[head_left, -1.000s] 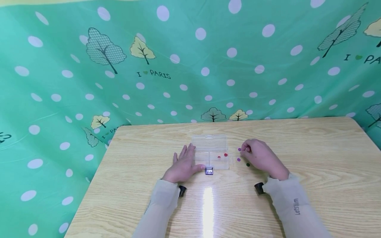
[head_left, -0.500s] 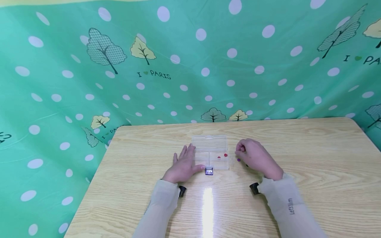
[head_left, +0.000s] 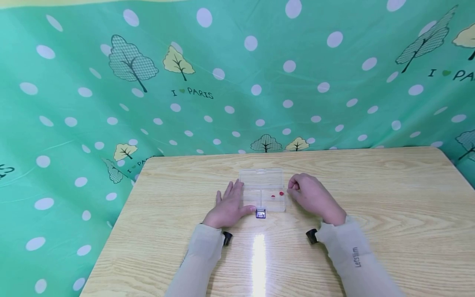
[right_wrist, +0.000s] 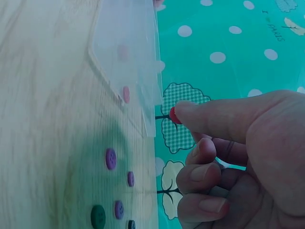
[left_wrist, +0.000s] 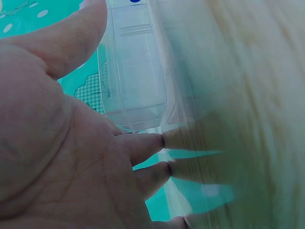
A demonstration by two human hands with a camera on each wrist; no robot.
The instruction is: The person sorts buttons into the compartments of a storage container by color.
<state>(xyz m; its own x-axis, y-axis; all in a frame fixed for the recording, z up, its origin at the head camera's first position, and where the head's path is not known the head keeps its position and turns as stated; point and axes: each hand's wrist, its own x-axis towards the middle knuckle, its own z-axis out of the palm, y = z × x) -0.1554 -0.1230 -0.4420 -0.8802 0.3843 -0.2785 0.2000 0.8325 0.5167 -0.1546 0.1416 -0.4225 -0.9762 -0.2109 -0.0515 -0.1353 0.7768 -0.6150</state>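
Observation:
A clear plastic box (head_left: 252, 203) lies on the table with its lid (head_left: 261, 178) swung open to the back. Its right compartment contains red buttons (head_left: 273, 196), while the left one shows bare. My left hand (head_left: 227, 208) rests along the box's left side, fingers spread, thumb near the blue-edged clasp (head_left: 261, 213) at the front. Just off the right side is my right hand (head_left: 313, 196). In the right wrist view it pinches a red button (right_wrist: 173, 115) between thumb and index finger, the other fingers curled in.
Several loose buttons lie on the table under the right hand, hidden in the head view: purple buttons (right_wrist: 110, 159), a green button (right_wrist: 98, 217) and a dark button (right_wrist: 131, 224). A green dotted curtain (head_left: 237, 82) hangs behind the table's back edge.
My right hand has moved left in small steps up to the box's right side, now covering the purple and green buttons in the head view. The left hand and box have stayed still.

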